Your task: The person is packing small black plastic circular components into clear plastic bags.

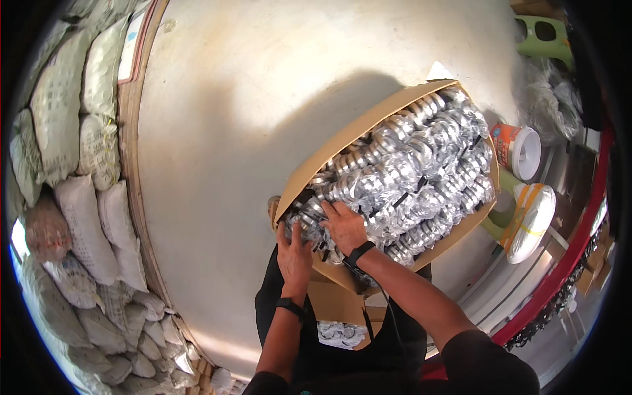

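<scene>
A large open cardboard box (pixel 368 123) stands tilted before me, filled with clear-plastic-wrapped rows of shiny, round metal pieces (pixel 395 172); their exact kind I cannot make out. At the box's near left corner is my left hand (pixel 294 259), its fingers apart and the tips by the wrapped rows. My right hand (pixel 345 228) lies over the rows just beside it, fingers spread on the plastic. Neither hand shows anything lifted. Each wrist wears a black band. Some fingertips are partly lost against the shiny wrapping.
Below the big box, a second cardboard box (pixel 336 304) between my legs holds similar wrapped silver pieces. Stacked white sacks (pixel 62 105) line the left side. To the right are an orange-and-white bucket (pixel 525 153), a white strapped bundle (pixel 530 224) and a green plastic stool (pixel 545 36).
</scene>
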